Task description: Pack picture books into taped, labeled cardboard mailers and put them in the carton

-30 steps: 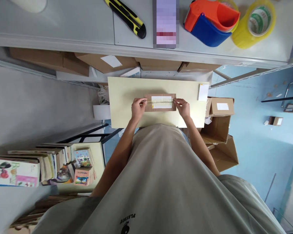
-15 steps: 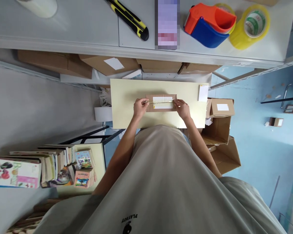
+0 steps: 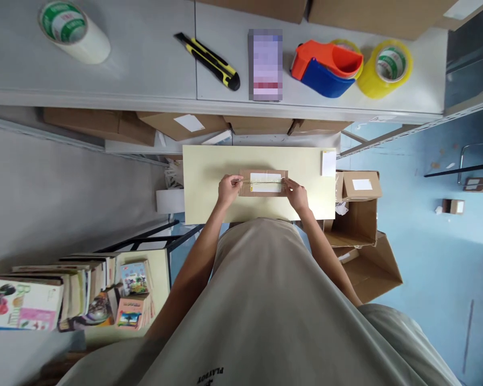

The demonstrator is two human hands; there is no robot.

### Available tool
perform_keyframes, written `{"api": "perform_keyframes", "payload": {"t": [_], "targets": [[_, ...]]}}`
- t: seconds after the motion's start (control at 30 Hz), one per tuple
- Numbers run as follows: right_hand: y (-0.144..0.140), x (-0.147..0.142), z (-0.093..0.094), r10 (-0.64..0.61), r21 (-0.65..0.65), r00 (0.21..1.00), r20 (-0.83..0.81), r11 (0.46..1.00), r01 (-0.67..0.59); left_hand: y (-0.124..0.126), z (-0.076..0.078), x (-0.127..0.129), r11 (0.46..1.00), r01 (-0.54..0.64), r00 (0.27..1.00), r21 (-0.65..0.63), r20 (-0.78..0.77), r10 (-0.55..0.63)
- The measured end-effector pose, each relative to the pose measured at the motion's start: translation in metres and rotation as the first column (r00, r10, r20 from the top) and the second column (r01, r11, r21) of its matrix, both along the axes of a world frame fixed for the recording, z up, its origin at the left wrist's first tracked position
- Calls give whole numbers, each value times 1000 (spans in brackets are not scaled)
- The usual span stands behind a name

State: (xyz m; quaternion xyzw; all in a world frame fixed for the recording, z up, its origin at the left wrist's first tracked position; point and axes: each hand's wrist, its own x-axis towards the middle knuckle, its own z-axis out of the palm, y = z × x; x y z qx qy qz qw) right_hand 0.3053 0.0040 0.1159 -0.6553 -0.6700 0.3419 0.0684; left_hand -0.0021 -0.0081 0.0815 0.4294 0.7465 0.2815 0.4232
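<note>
A flat brown cardboard parcel lies on the pale yellow table, with a white label on its top. Stretched lengthwise over the label is a thin, shiny, yellowish strip of tape. At the parcel's left end, my left hand pinches one end of the strip between thumb and fingers. My right hand is closed on the other end at the parcel's right edge. Both hands are low over the parcel, and their fingertips are too small to see in detail.
On the grey shelf ahead are a white tape roll, a utility knife, a phone, an orange-and-blue tape dispenser and a yellow tape roll. Cardboard boxes stand right of the table; books are at left.
The view has tilted upward, so everything sits lower and more of the shelf shows. Both hands still hold the strip over the parcel, almost unmoved.
</note>
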Motion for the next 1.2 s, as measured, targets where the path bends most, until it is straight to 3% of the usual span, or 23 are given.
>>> {"api": "perform_keyframes", "payload": {"t": [0.13,0.2,0.33,0.43,0.53,0.63,0.73,0.83,0.93,1.0,1.07,1.13,1.2], "targets": [[5,-2,11,46,-16,999,27,999,-46,6,12,2,998,59,993,34,-100,-56],[6,-1,22,71,11,997,41,997,-72,11,24,4,989,99,981,112,-180,-78],[29,8,67,80,256,997,18,963,-82,35,66,12,935,166,962,315,-261,-83],[79,19,121,86,534,996,-8,843,-69,72,115,27,849,263,955,458,-247,-163],[149,24,167,88,663,994,63,741,-108,114,170,49,744,325,943,584,-257,-210],[218,20,186,139,612,976,170,761,-215,146,215,74,678,354,934,644,-281,-221],[266,11,183,150,475,953,262,840,-262,159,239,97,639,369,929,675,-279,-242],[283,6,179,115,429,949,292,872,-238,151,243,106,631,353,935,691,-246,-254],[263,10,179,92,452,946,311,861,-232,126,228,98,656,294,954,695,-171,-247],[229,14,176,83,475,952,296,852,-222,102,209,85,693,222,972,686,-101,-212],[182,16,167,64,498,984,166,856,-139,74,185,71,743,128,988,657,-18,-155],[129,11,153,19,433,998,-52,901,5,44,161,60,800,53,990,597,71,-118],[81,-2,134,-26,271,943,-333,955,122,17,140,54,851,20,979,526,162,-123]]}}
